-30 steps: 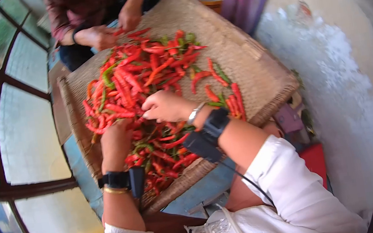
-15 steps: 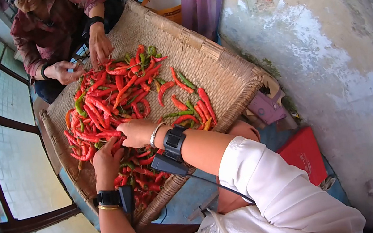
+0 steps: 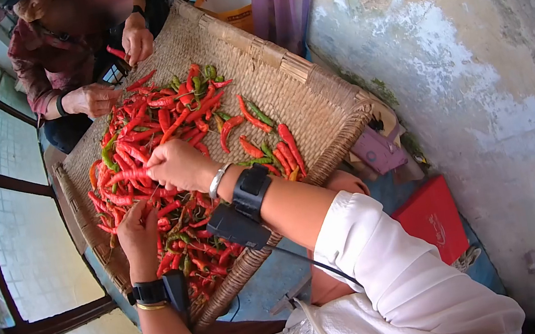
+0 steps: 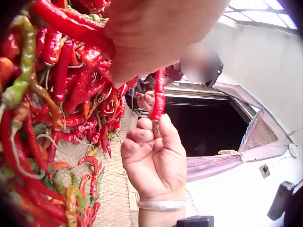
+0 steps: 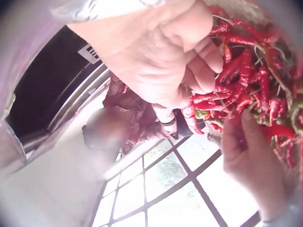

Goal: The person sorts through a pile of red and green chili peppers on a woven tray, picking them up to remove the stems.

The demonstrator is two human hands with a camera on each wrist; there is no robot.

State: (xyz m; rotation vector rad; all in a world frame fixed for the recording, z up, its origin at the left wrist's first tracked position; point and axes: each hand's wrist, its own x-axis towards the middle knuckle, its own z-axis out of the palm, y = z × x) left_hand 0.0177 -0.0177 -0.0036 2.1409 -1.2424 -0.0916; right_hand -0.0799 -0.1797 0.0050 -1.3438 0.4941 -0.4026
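My right hand [image 3: 182, 167] pinches a red pepper [image 3: 129, 175] by its stem end above the pile. In the left wrist view the pepper [image 4: 160, 94] stands upright from the thumb and fingers of that right hand [image 4: 154, 163]. Nearer me, my left hand [image 3: 139, 238] is bent over the heap of red peppers [image 3: 204, 248]. A thin line shows between the two hands. The right wrist view has the left hand [image 5: 255, 165] with thumb and fingertips close together by this line; whether they grip it is unclear.
The peppers lie on a woven tray [image 3: 283, 86], with a few red and green ones [image 3: 257, 117] apart at the right. Across it sits another person [image 3: 71, 58] handling peppers. Around stand a white and orange bucket [image 3: 227, 2], a red box [image 3: 432, 222] and a window at the left.
My hands have moved apart, and the right one has lifted a red pepper clear of the pile. The other person's hand has risen with a pepper. The head view has shifted from one second ago.
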